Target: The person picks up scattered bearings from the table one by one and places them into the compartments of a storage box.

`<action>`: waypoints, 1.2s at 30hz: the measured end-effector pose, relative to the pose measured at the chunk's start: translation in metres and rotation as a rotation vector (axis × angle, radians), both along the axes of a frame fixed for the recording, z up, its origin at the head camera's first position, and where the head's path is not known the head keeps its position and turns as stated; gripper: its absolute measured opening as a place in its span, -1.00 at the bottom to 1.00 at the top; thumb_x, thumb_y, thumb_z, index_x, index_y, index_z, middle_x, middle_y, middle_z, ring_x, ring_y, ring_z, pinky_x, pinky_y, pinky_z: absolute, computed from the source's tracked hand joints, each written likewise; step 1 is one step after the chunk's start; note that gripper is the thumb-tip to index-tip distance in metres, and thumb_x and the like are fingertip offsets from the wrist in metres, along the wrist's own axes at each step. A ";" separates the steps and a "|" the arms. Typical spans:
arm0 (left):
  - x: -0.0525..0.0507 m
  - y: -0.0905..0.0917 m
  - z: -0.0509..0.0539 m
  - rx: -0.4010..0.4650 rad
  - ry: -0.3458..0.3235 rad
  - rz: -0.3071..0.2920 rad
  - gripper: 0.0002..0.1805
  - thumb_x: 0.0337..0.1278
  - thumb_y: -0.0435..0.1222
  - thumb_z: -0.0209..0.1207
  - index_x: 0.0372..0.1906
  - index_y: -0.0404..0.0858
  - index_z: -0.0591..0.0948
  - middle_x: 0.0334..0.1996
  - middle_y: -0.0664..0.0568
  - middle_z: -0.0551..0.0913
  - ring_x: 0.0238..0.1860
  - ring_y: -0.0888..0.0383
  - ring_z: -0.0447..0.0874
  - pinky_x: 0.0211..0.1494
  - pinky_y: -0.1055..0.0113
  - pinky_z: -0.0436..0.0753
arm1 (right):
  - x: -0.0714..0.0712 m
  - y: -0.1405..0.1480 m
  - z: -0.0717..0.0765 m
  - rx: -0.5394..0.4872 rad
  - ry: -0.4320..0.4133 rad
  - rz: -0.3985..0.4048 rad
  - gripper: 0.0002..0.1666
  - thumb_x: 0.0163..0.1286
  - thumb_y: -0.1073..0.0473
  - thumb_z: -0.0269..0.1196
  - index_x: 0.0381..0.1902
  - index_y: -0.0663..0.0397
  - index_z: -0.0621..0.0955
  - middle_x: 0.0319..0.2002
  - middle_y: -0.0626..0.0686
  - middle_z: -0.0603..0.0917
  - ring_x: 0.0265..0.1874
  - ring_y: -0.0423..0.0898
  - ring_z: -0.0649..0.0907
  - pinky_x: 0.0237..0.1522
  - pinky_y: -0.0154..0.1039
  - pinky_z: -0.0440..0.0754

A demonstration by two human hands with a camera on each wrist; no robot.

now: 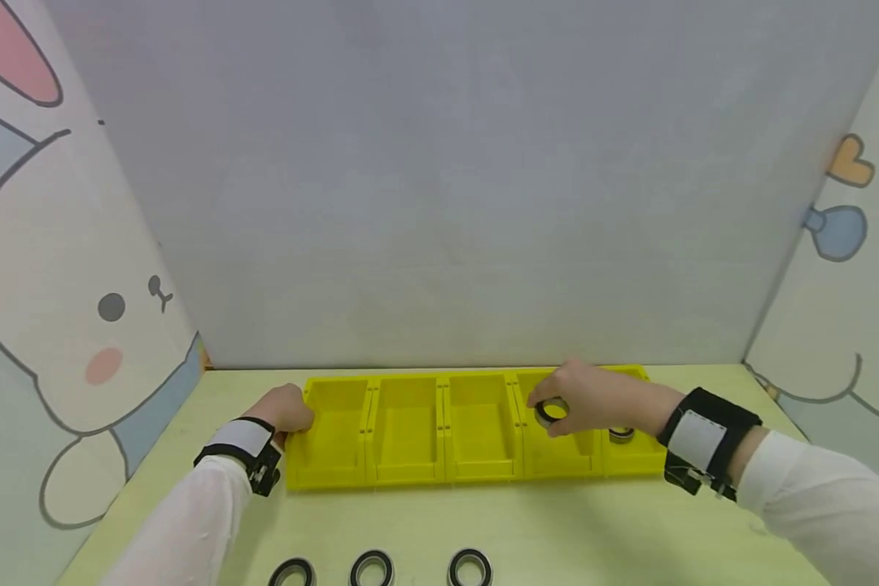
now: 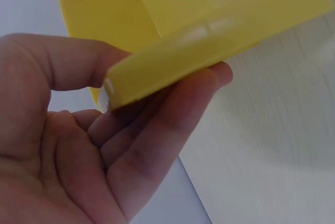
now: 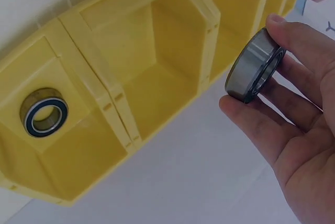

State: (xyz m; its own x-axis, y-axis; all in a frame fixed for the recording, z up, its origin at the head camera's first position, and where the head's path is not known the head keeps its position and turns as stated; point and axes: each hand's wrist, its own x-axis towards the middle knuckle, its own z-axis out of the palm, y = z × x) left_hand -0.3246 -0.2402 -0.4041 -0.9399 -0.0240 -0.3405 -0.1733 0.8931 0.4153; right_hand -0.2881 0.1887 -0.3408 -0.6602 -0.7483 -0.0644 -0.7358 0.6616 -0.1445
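Observation:
A row of joined yellow bins (image 1: 481, 470) stands on the table. My left hand (image 1: 286, 409) grips the wall at its left end, thumb on one side and fingers on the other, as the left wrist view shows. My right hand (image 1: 584, 397) pinches a ball bearing (image 3: 255, 66) by its outer rim between thumb and fingers. In the head view this held bearing (image 1: 541, 413) is above the second bin from the right. Another bearing (image 3: 45, 113) lies in the rightmost bin. The other bins hold nothing that I can see.
Three more bearings lie near the table's front edge: one at left (image 1: 291, 572), one in the middle (image 1: 372, 567) and one to the right (image 1: 470, 566). A grey wall (image 1: 476, 203) rises behind the bins. Panels with cartoon drawings flank the table (image 1: 557, 529).

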 end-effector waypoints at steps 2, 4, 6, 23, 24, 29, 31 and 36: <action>0.000 0.000 -0.001 0.016 -0.007 0.012 -0.83 -0.12 -0.47 -0.01 -0.33 -0.47 0.43 -0.49 -0.14 0.49 -0.59 0.06 0.60 -0.53 0.28 0.67 | -0.005 0.001 -0.008 -0.013 -0.006 -0.020 -0.57 0.09 0.13 0.40 -0.05 0.09 0.65 -0.15 -0.01 0.70 -0.37 -0.21 0.56 -0.17 -0.26 0.61; 0.001 0.000 -0.001 0.024 -0.012 0.018 -0.82 -0.14 -0.48 -0.01 -0.32 -0.48 0.42 -0.48 -0.15 0.49 -0.58 0.06 0.60 -0.52 0.27 0.67 | -0.009 0.002 -0.017 -0.024 -0.004 -0.035 -0.58 0.09 0.14 0.40 -0.07 0.12 0.65 -0.17 0.01 0.70 -0.38 -0.18 0.56 -0.12 -0.19 0.60; 0.001 -0.001 0.000 0.025 -0.016 0.023 -0.82 -0.14 -0.49 -0.01 -0.32 -0.47 0.42 -0.48 -0.14 0.49 -0.58 0.06 0.59 -0.52 0.27 0.67 | -0.014 0.002 -0.025 -0.041 -0.007 -0.046 -0.62 0.09 0.16 0.40 -0.10 0.15 0.66 -0.21 0.01 0.70 -0.40 -0.16 0.55 -0.14 -0.17 0.60; 0.001 -0.002 -0.002 -0.009 0.009 0.001 -0.86 -0.05 -0.44 -0.01 -0.34 -0.45 0.44 -0.52 -0.12 0.50 -0.63 0.09 0.56 -0.58 0.33 0.63 | -0.039 -0.019 -0.093 -0.069 -0.052 -0.332 -0.80 0.09 0.34 0.37 -0.26 0.20 0.66 -0.34 0.05 0.69 -0.43 -0.14 0.59 -0.28 -0.21 0.65; 0.001 -0.002 -0.002 -0.009 0.006 0.004 -0.86 -0.04 -0.44 -0.01 -0.33 -0.45 0.44 -0.51 -0.12 0.50 -0.62 0.08 0.56 -0.57 0.33 0.63 | -0.040 -0.020 -0.096 -0.060 -0.046 -0.337 -0.84 0.10 0.37 0.35 -0.30 0.20 0.65 -0.39 0.03 0.67 -0.47 -0.14 0.56 -0.33 -0.24 0.63; 0.002 0.000 -0.002 -0.008 -0.008 0.015 -0.84 -0.04 -0.44 0.00 -0.31 -0.45 0.44 -0.50 -0.13 0.50 -0.61 0.08 0.55 -0.55 0.33 0.63 | -0.041 -0.024 -0.107 -0.023 -0.031 -0.358 -0.86 0.13 0.47 0.26 -0.43 0.18 0.55 -0.56 0.01 0.47 -0.57 -0.11 0.44 -0.48 -0.28 0.45; 0.002 0.000 -0.002 -0.010 -0.007 0.015 -0.84 -0.04 -0.43 0.01 -0.31 -0.45 0.44 -0.50 -0.12 0.50 -0.61 0.08 0.55 -0.55 0.34 0.63 | -0.041 -0.024 -0.109 -0.018 -0.031 -0.359 -0.86 0.14 0.46 0.25 -0.43 0.18 0.53 -0.57 0.01 0.45 -0.57 -0.10 0.44 -0.47 -0.28 0.44; 0.003 -0.001 0.000 -0.017 -0.001 0.010 -0.86 -0.05 -0.43 0.00 -0.34 -0.44 0.45 -0.52 -0.11 0.49 -0.62 0.09 0.54 -0.56 0.34 0.62 | -0.041 -0.026 -0.112 -0.029 -0.019 -0.365 -0.88 0.16 0.46 0.25 -0.42 0.18 0.54 -0.57 0.01 0.46 -0.57 -0.10 0.44 -0.46 -0.27 0.46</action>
State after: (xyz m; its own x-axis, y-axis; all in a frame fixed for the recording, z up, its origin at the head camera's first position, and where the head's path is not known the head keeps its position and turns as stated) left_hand -0.3212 -0.2412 -0.4042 -0.9392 -0.0397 -0.3412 -0.1831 0.8982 0.3996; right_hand -0.3295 0.1629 -0.4526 -0.8831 -0.4652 -0.0617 -0.4488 0.8756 -0.1786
